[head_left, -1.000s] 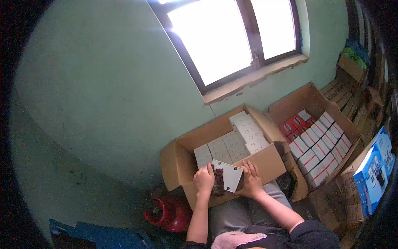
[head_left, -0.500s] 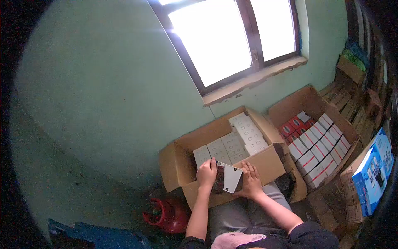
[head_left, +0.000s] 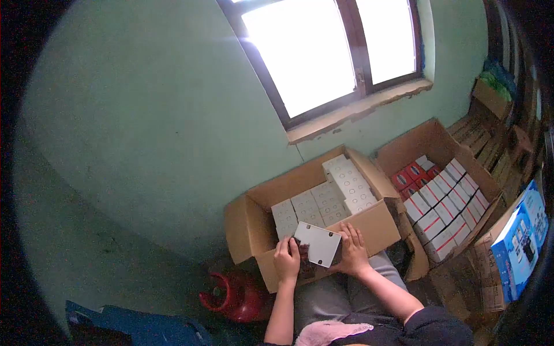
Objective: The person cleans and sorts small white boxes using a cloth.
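A white square plate with dark slots at its corners lies tilted over my lap, at the front flap of an open carton. My left hand is closed at its left edge, on a crumpled dark reddish-brown wrapper that overlaps the plate's left side. At the right edge, my right hand grips the plate, its fingers up along the side and the thumb lower down. Behind the plate, rows of white boxes with round marks fill the carton.
To the right, a second carton holds white boxes with red stripes and several red boxes. A blue printed box stands far right. A red gas cylinder is at lower left. Behind the cartons is a green wall with a window.
The white plate has turned, and more of its face shows now. My left hand has shifted slightly down along its left side, and the brown wrapper covers less of it.
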The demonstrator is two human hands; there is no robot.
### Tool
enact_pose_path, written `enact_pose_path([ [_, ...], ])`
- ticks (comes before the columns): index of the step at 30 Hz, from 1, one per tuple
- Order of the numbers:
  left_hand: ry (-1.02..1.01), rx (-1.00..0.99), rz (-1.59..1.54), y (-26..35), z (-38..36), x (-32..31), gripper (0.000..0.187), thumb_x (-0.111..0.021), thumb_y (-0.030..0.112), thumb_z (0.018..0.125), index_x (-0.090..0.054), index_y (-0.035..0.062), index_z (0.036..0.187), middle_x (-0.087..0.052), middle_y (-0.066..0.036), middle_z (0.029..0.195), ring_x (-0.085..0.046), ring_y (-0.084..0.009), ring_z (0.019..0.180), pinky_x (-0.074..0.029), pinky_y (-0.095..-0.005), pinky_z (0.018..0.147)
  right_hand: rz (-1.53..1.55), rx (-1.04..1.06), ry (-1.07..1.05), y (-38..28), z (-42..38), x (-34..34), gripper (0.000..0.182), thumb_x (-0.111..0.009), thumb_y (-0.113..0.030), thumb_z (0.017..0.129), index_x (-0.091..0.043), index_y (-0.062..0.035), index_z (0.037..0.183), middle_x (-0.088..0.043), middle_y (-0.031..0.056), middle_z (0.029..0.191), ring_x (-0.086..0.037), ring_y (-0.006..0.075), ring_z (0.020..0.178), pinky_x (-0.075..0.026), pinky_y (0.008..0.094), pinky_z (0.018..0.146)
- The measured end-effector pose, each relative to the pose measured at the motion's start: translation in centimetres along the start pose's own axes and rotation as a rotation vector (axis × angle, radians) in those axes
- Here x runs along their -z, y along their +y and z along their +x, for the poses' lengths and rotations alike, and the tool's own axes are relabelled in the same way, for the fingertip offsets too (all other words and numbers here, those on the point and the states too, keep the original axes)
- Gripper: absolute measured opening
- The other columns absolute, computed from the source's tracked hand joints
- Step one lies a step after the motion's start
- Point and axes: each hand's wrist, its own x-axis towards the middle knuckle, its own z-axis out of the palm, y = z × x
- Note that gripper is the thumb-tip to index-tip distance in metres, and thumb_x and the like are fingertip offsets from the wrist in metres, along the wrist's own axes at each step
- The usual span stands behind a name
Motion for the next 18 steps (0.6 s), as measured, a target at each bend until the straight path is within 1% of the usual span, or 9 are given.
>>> enact_pose_path([
  [4,0.002,0.052,-0.098,-2.0,-0.1,1.1,0.03,-0.056,0.026,0.093,-0.068,-0.0015,0.097,-0.068,-0.022,0.092,-0.066,-0.038,0.087,-0.051,-0.0423,0.077,0.039,-0.001,0.039,0.7,0.0,-0.6,0.129,-0.089,-0.051,0.043,-0.022,-0.0025,0.142,-0.03,0.0173,0.149,-0.026,0.0382,0.139,-0.019,0.0505,0.115],
  [6,0.086,0.077,-0.084,-1.5,1.9,3.0,0.033,-0.055,0.027,0.094,-0.067,-0.0033,0.096,-0.068,-0.023,0.091,-0.066,-0.0388,0.087,-0.051,-0.0415,0.076,0.191,-0.039,0.085,0.7,0.5,-0.4,0.127,-0.093,-0.037,0.042,-0.022,-0.0055,0.143,-0.036,0.022,0.143,-0.034,0.0426,0.131,-0.026,0.0501,0.111],
  [8,0.132,0.136,-0.085,-4.2,3.3,3.3,0.042,-0.052,0.034,0.097,-0.065,-0.0053,0.102,-0.067,-0.024,0.098,-0.065,-0.038,0.094,-0.05,-0.0409,0.078,0.261,-0.053,0.13,1.3,1.1,-0.9,0.119,-0.092,-0.03,0.046,-0.025,-0.0047,0.141,-0.042,0.0205,0.131,-0.042,0.0388,0.122,-0.034,0.0473,0.106],
  [11,0.205,0.281,-0.123,-8.8,4.1,2.4,0.047,-0.05,0.038,0.097,-0.064,-0.005,0.111,-0.066,-0.024,0.106,-0.062,-0.0386,0.103,-0.048,-0.04,0.086,0.392,-0.084,0.141,1.3,3.3,-0.2,0.116,-0.091,-0.022,0.049,-0.024,-0.005,0.142,-0.042,0.0184,0.132,-0.043,0.036,0.123,-0.035,0.0439,0.107],
  [12,0.25,0.268,-0.142,-10.4,3.9,1.7,0.046,-0.05,0.038,0.098,-0.064,-0.0045,0.111,-0.066,-0.024,0.108,-0.062,-0.0373,0.104,-0.048,-0.0389,0.087,0.674,-0.059,0.136,1.8,4.6,-1.0,0.119,-0.092,-0.025,0.049,-0.022,-0.0061,0.143,-0.041,0.0185,0.135,-0.043,0.0349,0.125,-0.036,0.0432,0.107],
  [13,0.226,0.363,-0.123,-9.8,3.9,2.2,0.043,-0.051,0.035,0.097,-0.065,-0.0046,0.108,-0.067,-0.023,0.105,-0.064,-0.0364,0.098,-0.048,-0.0401,0.084,0.375,0.066,0.148,1.7,6.3,0.4,0.119,-0.092,-0.027,0.049,-0.022,-0.0078,0.144,-0.039,0.0191,0.138,-0.043,0.0372,0.126,-0.038,0.0441,0.107],
  [14,0.279,0.319,-0.105,-9.9,3.5,1.9,0.041,-0.051,0.034,0.097,-0.065,-0.0046,0.105,-0.067,-0.022,0.101,-0.064,-0.0359,0.095,-0.048,-0.0398,0.081,0.206,0.152,0.158,0.4,8.2,2.2,0.118,-0.092,-0.03,0.05,-0.023,-0.0092,0.143,-0.038,0.0194,0.141,-0.044,0.0383,0.126,-0.039,0.0465,0.106],
  [16,0.383,0.2,-0.079,-10.5,3.3,0.9,0.038,-0.052,0.031,0.097,-0.065,-0.0047,0.1,-0.068,-0.021,0.093,-0.065,-0.0349,0.088,-0.049,-0.0394,0.077,0.072,0.312,0.116,-0.2,11.9,3.3,0.113,-0.09,-0.028,0.049,-0.029,-0.0095,0.142,-0.039,0.0136,0.141,-0.043,0.0362,0.127,-0.04,0.0465,0.105],
  [18,0.385,0.266,-0.152,-10.4,3.4,1.7,0.036,-0.053,0.029,0.097,-0.064,-0.0048,0.096,-0.067,-0.02,0.088,-0.065,-0.0337,0.082,-0.049,-0.0383,0.074,-0.076,0.418,0.021,-0.6,15.2,3.2,0.108,-0.089,-0.022,0.047,-0.034,-0.0102,0.14,-0.039,0.0089,0.143,-0.044,0.0326,0.127,-0.04,0.0446,0.106],
])
